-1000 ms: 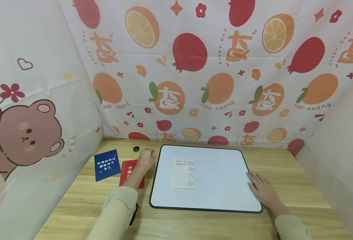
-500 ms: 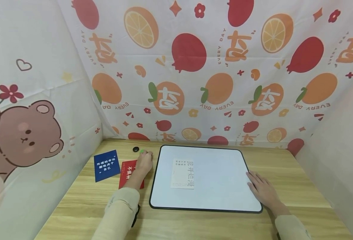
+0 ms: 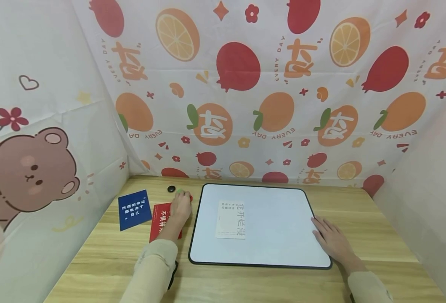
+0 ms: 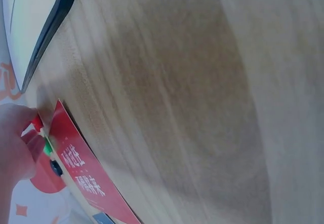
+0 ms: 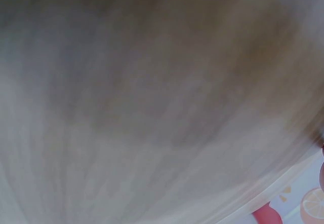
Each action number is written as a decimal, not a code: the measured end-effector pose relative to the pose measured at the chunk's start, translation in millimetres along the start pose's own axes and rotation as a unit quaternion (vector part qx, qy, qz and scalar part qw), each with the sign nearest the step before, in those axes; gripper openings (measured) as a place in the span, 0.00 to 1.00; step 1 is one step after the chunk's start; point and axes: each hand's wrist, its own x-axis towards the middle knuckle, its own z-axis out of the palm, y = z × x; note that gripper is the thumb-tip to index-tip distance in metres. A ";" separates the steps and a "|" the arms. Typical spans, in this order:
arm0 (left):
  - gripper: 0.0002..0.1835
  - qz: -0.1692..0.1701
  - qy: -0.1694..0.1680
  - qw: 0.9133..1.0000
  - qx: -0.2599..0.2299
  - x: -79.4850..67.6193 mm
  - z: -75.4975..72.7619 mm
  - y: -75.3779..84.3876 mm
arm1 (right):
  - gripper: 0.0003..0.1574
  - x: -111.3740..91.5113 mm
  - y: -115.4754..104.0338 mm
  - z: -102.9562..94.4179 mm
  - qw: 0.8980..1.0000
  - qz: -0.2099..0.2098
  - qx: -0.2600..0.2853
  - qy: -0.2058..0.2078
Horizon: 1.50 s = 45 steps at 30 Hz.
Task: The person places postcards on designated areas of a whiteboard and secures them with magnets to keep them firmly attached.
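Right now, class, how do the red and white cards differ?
The red card has white lettering; the white card has grey lettering.
The red card lies on the table; the white card lies on the whiteboard.
In the head view, the left hand partly hides the red card; the white card shows whole.
Both carry printed characters.

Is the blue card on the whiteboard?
No, the blue card lies on the table, left of the whiteboard, which has a white card on it.
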 end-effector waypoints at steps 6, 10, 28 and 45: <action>0.16 -0.013 -0.006 1.000 -0.018 -0.2 0.2 1.3 | 0.31 -0.1 0.4 -0.7 1.000 -0.008 -0.001 0.013; 0.18 -0.010 -0.014 1.000 -0.023 -0.9 -2.5 1.8 | 0.31 -0.2 0.2 -0.6 1.000 -0.008 -0.005 0.011; 0.14 -0.008 -0.002 0.998 -0.066 -4.3 -2.5 7.2 | 0.30 -3.8 -2.8 0.1 1.000 -0.004 -0.004 0.012; 0.12 0.029 0.036 0.993 -0.113 -1.3 -13.3 27.5 | 0.30 -0.6 -3.4 -2.4 1.000 0.002 -0.002 0.005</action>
